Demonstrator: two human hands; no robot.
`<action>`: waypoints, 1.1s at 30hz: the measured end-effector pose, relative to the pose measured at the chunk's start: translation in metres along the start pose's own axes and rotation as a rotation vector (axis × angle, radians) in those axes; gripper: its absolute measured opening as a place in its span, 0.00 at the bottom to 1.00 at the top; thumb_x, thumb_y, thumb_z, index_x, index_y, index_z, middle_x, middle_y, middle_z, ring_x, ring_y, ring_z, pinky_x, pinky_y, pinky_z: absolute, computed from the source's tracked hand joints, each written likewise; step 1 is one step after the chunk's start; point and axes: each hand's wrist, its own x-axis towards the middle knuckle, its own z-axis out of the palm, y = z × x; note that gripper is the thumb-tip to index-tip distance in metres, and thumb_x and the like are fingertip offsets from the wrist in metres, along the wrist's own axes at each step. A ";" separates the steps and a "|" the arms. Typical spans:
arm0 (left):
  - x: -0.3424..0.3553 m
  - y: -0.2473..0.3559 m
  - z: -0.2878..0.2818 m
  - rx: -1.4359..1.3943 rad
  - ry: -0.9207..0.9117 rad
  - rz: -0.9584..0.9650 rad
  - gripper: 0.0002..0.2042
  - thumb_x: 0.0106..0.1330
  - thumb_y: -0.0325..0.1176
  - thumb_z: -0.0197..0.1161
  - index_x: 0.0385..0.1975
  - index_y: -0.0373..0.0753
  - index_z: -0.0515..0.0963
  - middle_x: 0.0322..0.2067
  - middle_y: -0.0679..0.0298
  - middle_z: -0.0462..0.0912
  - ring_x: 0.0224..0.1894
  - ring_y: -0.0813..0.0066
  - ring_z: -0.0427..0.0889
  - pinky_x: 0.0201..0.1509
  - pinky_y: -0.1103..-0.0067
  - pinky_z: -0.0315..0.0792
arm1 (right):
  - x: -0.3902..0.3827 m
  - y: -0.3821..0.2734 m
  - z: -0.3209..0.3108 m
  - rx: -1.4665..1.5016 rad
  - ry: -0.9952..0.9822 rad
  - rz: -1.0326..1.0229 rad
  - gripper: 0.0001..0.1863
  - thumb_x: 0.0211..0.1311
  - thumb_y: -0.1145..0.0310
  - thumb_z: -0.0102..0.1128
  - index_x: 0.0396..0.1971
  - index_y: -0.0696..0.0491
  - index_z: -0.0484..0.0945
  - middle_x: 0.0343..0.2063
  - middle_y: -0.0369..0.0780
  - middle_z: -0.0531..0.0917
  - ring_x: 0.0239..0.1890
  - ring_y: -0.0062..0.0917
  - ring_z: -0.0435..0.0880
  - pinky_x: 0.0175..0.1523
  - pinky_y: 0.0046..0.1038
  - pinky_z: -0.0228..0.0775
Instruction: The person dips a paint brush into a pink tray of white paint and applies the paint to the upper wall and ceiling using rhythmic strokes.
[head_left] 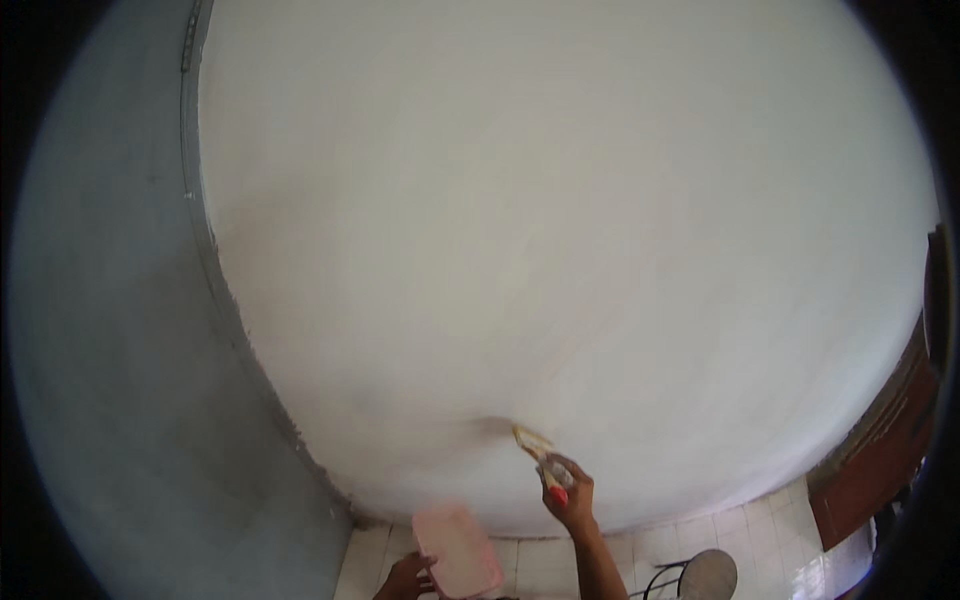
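While the right hand [572,496] is closed around the red handle of a flat paintbrush [540,455], the pale bristles press against the smooth white wall [560,220] just above the fingers. Lower and to the left, the left hand [405,578] grips the edge of a pink rectangular plastic tray [458,550]. A round grey stool [706,574] stands on glossy white tiles right of the forearm.

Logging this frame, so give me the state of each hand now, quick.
Left hand: closed on the edge of the pink tray.
Right hand: closed around the paintbrush, bristles at the white wall.
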 end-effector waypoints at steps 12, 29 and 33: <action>0.008 -0.017 0.066 0.025 -0.046 0.034 0.25 0.59 0.48 0.59 0.53 0.40 0.67 0.47 0.57 0.72 0.43 0.59 0.75 0.41 0.67 0.74 | -0.080 0.018 -0.073 -0.129 0.102 0.252 0.11 0.56 0.68 0.60 0.39 0.51 0.82 0.34 0.44 0.83 0.38 0.31 0.82 0.46 0.29 0.73; 0.015 -0.039 0.083 0.062 -0.140 -0.081 0.23 0.60 0.46 0.60 0.53 0.43 0.69 0.44 0.62 0.75 0.40 0.63 0.78 0.38 0.67 0.77 | -0.139 0.008 -0.112 0.150 0.190 0.705 0.12 0.53 0.72 0.65 0.33 0.64 0.79 0.30 0.42 0.83 0.32 0.23 0.80 0.34 0.25 0.74; 0.002 -0.037 0.066 0.094 -0.165 -0.060 0.25 0.59 0.47 0.59 0.54 0.44 0.68 0.46 0.62 0.73 0.41 0.62 0.77 0.39 0.67 0.76 | -0.151 -0.019 -0.107 0.181 0.289 0.756 0.12 0.53 0.71 0.65 0.33 0.64 0.79 0.30 0.42 0.82 0.32 0.22 0.80 0.33 0.25 0.74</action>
